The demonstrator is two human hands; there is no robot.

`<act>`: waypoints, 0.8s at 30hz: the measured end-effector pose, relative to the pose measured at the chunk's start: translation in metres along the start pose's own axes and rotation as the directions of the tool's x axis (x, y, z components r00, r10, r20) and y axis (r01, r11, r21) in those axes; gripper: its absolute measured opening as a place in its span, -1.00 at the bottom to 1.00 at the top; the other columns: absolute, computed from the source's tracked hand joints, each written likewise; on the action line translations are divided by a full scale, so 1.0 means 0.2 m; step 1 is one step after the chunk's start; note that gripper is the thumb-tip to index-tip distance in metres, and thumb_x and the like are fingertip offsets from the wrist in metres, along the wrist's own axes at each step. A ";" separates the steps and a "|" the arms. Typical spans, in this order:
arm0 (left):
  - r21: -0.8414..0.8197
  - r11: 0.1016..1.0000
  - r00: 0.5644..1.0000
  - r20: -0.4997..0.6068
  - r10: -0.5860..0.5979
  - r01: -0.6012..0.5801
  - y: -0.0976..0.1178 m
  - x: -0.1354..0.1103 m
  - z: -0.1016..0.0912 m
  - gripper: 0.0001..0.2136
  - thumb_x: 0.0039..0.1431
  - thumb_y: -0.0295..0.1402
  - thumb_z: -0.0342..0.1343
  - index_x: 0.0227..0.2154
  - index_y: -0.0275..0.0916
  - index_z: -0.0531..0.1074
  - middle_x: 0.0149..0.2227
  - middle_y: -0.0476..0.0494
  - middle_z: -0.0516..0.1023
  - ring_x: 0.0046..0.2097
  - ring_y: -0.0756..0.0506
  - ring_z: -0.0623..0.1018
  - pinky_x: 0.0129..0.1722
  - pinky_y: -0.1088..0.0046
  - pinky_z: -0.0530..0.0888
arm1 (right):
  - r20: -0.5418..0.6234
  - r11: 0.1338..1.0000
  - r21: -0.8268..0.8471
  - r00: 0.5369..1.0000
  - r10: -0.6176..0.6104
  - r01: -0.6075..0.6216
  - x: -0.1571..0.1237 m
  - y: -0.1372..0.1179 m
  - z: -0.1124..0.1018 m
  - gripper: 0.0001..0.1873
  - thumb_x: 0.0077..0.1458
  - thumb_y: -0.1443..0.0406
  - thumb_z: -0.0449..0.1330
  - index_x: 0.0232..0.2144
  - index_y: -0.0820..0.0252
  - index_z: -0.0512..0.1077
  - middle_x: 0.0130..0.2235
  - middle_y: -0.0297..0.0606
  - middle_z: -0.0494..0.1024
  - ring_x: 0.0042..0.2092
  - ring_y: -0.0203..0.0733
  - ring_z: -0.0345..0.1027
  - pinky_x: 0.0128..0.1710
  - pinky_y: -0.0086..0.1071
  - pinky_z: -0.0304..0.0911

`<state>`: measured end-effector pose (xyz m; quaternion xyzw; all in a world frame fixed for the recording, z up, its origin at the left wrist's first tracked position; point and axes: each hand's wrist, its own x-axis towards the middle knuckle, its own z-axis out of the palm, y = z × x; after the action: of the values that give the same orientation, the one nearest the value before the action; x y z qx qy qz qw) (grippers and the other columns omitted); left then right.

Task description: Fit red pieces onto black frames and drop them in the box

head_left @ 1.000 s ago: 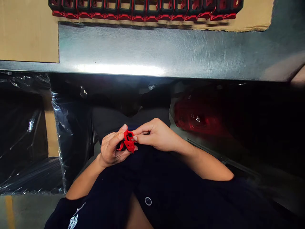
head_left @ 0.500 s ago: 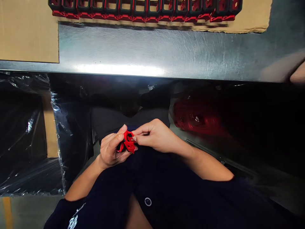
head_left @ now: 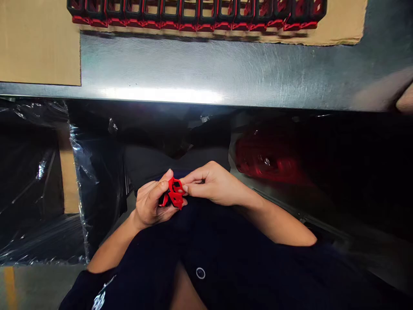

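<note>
A small red plastic part (head_left: 175,193) with a dark opening sits in my lap area, below the edge of the metal table (head_left: 206,69). My left hand (head_left: 151,204) is curled around it from the left, thumb on top. My right hand (head_left: 211,184) pinches its right side with thumb and forefinger. Both hands touch the part at once. A row of several red and black parts (head_left: 196,15) stands along the far side of the table on cardboard.
Cardboard sheets (head_left: 38,43) cover the table's far left and back. Left of my knees stands a box lined with black plastic film (head_left: 35,181). A bag of red parts (head_left: 267,157) lies in the dark under the table at right. Another person's hand (head_left: 405,102) shows at the right edge.
Almost nothing: my hands stay on the red part, with my right fingers shifted very slightly on it.
</note>
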<state>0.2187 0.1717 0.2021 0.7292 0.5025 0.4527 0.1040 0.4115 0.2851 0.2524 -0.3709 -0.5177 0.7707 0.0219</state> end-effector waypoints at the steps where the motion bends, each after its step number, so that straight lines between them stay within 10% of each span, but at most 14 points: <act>1: 0.001 1.000 1.000 0.004 0.006 -0.006 0.00 0.00 0.00 -0.10 0.07 -0.16 0.44 0.38 -0.31 0.13 0.12 -0.56 0.55 -0.22 -0.18 0.74 -0.32 0.43 0.66 | 0.008 1.000 0.020 1.000 0.006 -0.006 0.00 0.00 0.00 -0.70 0.07 0.27 0.28 -0.18 0.26 0.71 -0.44 -0.33 0.67 -0.46 -0.33 0.37 -0.44 -0.46 0.15; 14: -0.045 0.998 0.999 -0.011 -0.041 0.040 -0.01 -0.01 0.01 -0.13 0.10 -0.17 0.42 0.38 -0.29 0.13 0.15 -0.54 0.53 -0.14 -0.20 0.73 -0.26 0.41 0.68 | 0.033 0.995 0.099 0.999 -0.003 0.000 0.01 0.02 0.01 -0.69 0.09 0.25 0.30 -0.14 0.26 0.69 -0.29 -0.25 0.73 -0.33 -0.21 0.55 -0.28 -0.39 0.36; 19: -0.067 0.996 0.998 0.002 -0.059 0.059 -0.02 -0.04 0.03 -0.06 0.01 -0.16 0.47 0.39 -0.23 0.12 0.16 -0.52 0.53 -0.17 -0.21 0.74 -0.28 0.40 0.68 | -0.124 1.000 -0.006 0.992 0.019 -0.020 0.02 0.02 0.05 -0.78 0.06 0.25 0.34 -0.26 0.27 0.67 -0.39 -0.24 0.71 -0.36 -0.16 0.58 -0.34 -0.39 0.40; 24: -0.355 0.863 0.931 0.077 -0.358 0.361 0.01 -0.07 0.04 -0.19 0.11 -0.06 0.39 0.34 -0.15 0.16 0.17 -0.51 0.53 -0.16 -0.20 0.73 -0.26 0.38 0.67 | -0.027 0.974 0.223 0.999 0.041 -0.034 0.01 0.04 0.00 -0.70 0.10 0.22 0.34 -0.13 0.24 0.66 -0.32 -0.23 0.73 -0.30 -0.19 0.61 -0.20 -0.32 0.47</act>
<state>0.2238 0.1625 0.1913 0.5929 0.5366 0.5071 0.3215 0.4126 0.2826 0.2447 -0.3878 -0.4205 0.8183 0.0567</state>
